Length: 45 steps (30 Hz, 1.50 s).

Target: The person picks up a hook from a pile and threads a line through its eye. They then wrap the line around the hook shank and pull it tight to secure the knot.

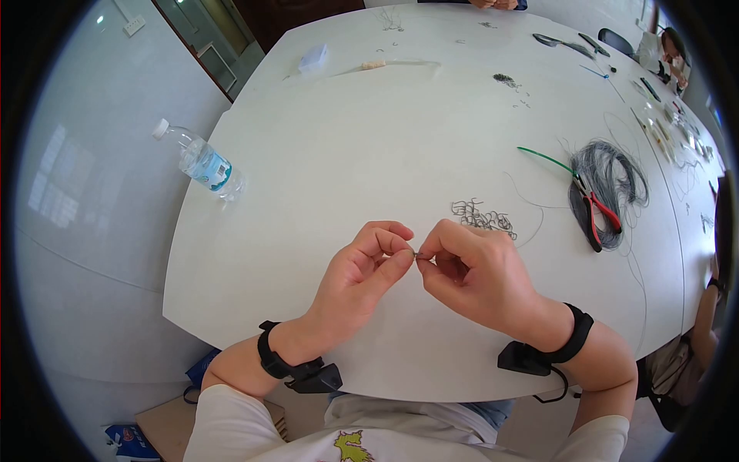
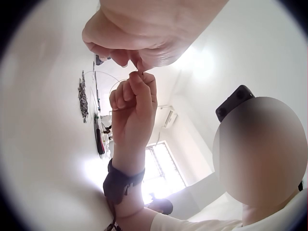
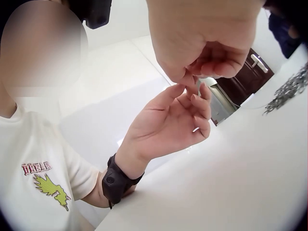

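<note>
Both hands meet over the front part of the table, fingertip to fingertip. My left hand [image 1: 358,266] pinches a tiny dark metal piece [image 1: 416,256] between thumb and index finger. From the other side, the thumb and index finger of my right hand [image 1: 485,269] pinch the same piece. Fingertips cover most of it, so its shape cannot be told. Just beyond the right hand lies a pile of small bent metal hooks [image 1: 485,217], also visible beside the hands in the left wrist view. A thin loose wire [image 1: 539,206] curves past that pile.
Pliers with red and black handles [image 1: 596,215] lie on a coil of grey wire [image 1: 616,181] to the right. A water bottle [image 1: 204,163] leans at the left edge. Farther back are a wooden-handled tool [image 1: 373,66], a clear box [image 1: 313,58] and a smaller dark pile [image 1: 505,79]. Other people sit around the table [image 1: 308,154].
</note>
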{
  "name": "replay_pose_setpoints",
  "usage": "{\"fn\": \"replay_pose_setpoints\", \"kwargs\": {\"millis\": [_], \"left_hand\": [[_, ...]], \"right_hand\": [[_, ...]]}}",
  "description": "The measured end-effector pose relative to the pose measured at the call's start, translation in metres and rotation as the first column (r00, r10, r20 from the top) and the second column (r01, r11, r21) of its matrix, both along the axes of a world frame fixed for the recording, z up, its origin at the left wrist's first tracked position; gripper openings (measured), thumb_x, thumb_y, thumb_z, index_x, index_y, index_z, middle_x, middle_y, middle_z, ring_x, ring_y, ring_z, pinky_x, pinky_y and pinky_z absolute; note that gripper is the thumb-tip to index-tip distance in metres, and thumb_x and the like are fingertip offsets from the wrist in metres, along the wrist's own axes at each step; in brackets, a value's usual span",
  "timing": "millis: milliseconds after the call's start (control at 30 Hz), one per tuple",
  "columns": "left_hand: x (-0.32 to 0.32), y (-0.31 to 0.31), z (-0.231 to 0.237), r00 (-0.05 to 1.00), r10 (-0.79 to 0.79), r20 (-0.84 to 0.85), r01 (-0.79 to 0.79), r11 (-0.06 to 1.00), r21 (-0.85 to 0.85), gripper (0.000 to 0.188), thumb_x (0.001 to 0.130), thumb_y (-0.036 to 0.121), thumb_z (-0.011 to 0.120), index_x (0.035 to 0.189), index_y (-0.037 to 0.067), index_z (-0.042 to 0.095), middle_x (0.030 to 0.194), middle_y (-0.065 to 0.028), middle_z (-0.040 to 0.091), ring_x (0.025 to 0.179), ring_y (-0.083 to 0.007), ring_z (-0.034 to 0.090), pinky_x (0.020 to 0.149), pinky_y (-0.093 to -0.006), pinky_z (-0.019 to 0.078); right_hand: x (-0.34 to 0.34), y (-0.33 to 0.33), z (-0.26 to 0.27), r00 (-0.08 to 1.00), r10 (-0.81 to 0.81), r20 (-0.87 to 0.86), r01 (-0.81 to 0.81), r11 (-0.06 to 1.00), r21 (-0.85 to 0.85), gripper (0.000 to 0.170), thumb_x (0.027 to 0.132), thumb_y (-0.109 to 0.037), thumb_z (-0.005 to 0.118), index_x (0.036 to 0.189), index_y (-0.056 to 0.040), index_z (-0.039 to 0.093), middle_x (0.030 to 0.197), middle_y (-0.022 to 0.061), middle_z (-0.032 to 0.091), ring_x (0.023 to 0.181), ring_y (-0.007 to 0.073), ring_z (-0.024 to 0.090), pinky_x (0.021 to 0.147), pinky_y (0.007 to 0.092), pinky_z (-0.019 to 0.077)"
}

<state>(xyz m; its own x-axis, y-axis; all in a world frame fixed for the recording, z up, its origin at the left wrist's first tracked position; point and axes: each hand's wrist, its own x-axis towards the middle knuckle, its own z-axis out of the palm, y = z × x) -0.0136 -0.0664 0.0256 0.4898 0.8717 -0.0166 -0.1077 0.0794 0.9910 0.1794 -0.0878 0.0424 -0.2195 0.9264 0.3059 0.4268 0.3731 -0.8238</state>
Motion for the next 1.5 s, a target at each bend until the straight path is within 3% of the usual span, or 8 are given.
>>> {"fn": "replay_pose_setpoints", "kwargs": {"millis": [567,967,1067,1167,1233,1267,1400,1500], "left_hand": [[-0.012,0.02,0.006,0.989,0.145,-0.018,-0.143,0.986,0.09,0.008,0.097,0.013,0.058,0.093,0.006,0.057,0.112,0.0,0.048,0.084,-0.006,0.042,0.083,-0.0234,0.0364],[-0.017,0.031,0.0,0.977,0.211,0.023,-0.213,0.968,0.131,0.011,0.097,0.016,0.059,0.092,0.007,0.058,0.111,0.0002,0.05,0.082,-0.0065,0.041,0.082,-0.0234,0.0354],[-0.017,0.03,0.002,0.976,0.214,0.03,-0.216,0.965,0.145,0.01,0.097,0.015,0.059,0.092,0.006,0.058,0.111,0.0002,0.05,0.084,-0.0061,0.042,0.082,-0.0233,0.0367],[-0.016,0.026,0.004,0.977,0.213,-0.014,-0.205,0.957,0.205,0.006,0.096,0.01,0.059,0.093,0.005,0.057,0.11,-0.0007,0.05,0.087,-0.0059,0.044,0.084,-0.024,0.0385],[-0.019,0.026,0.002,0.979,0.174,-0.107,-0.125,0.924,0.361,0.003,0.093,0.003,0.061,0.093,0.005,0.059,0.108,-0.0022,0.051,0.093,-0.0079,0.047,0.087,-0.026,0.0399],[-0.019,0.025,0.002,0.979,0.173,-0.106,-0.124,0.925,0.36,0.003,0.093,0.003,0.061,0.093,0.005,0.059,0.108,-0.0022,0.051,0.093,-0.0079,0.047,0.087,-0.026,0.0399],[-0.02,0.021,0.005,0.97,0.149,-0.193,-0.04,0.878,0.477,0.007,0.09,-0.001,0.065,0.092,0.004,0.061,0.105,-0.0041,0.052,0.096,-0.012,0.05,0.089,-0.0284,0.0404],[-0.016,0.019,0.002,0.976,0.143,-0.165,-0.04,0.86,0.508,0.007,0.089,0.002,0.068,0.091,0.006,0.063,0.103,-0.0035,0.056,0.092,-0.0119,0.052,0.083,-0.0273,0.0405]], "right_hand": [[0.02,0.005,0.015,0.976,0.052,-0.213,-0.068,0.995,-0.068,0.012,0.089,-0.003,0.066,0.081,-0.0019,0.058,0.054,-0.0004,0.042,0.051,0.0074,0.033,0.049,0.0257,0.0283],[0.03,0.002,0.033,0.991,0.115,-0.071,-0.117,0.993,-0.025,0.011,0.086,-0.001,0.067,0.078,-0.0022,0.059,0.054,-0.0001,0.043,0.05,0.0085,0.035,0.048,0.0257,0.0295],[0.039,0.006,0.032,0.981,0.179,0.077,-0.162,0.97,-0.181,0.007,0.083,-0.004,0.07,0.082,-0.0027,0.064,0.063,0.003,0.054,0.051,0.0134,0.046,0.05,0.0276,0.038],[0.043,0.009,0.022,0.958,0.17,0.23,-0.18,0.983,0.023,0.012,0.08,-0.01,0.074,0.089,-0.004,0.069,0.086,0.0077,0.064,0.058,0.0206,0.058,0.056,0.0319,0.0475],[0.039,0.004,0.031,0.849,-0.234,0.475,0.019,0.91,0.415,0.02,0.078,-0.014,0.077,0.095,-0.0056,0.072,0.105,0.0099,0.064,0.067,0.0246,0.065,0.064,0.0359,0.0525],[0.036,0.003,0.032,0.848,-0.234,0.476,0.02,0.91,0.414,0.02,0.078,-0.014,0.077,0.095,-0.0056,0.072,0.105,0.0099,0.064,0.067,0.0246,0.065,0.064,0.0359,0.0525],[0.02,-0.003,0.039,0.965,-0.112,0.236,0.082,0.987,0.137,0.021,0.079,-0.014,0.077,0.096,-0.0037,0.069,0.109,0.0105,0.064,0.062,0.0195,0.065,0.058,0.0308,0.0513],[0.012,-0.004,0.033,0.977,0.042,-0.208,-0.107,0.943,-0.315,0.017,0.088,-0.014,0.07,0.093,0.0002,0.063,0.103,0.0128,0.068,0.062,0.0155,0.066,0.054,0.0269,0.0487]]}}
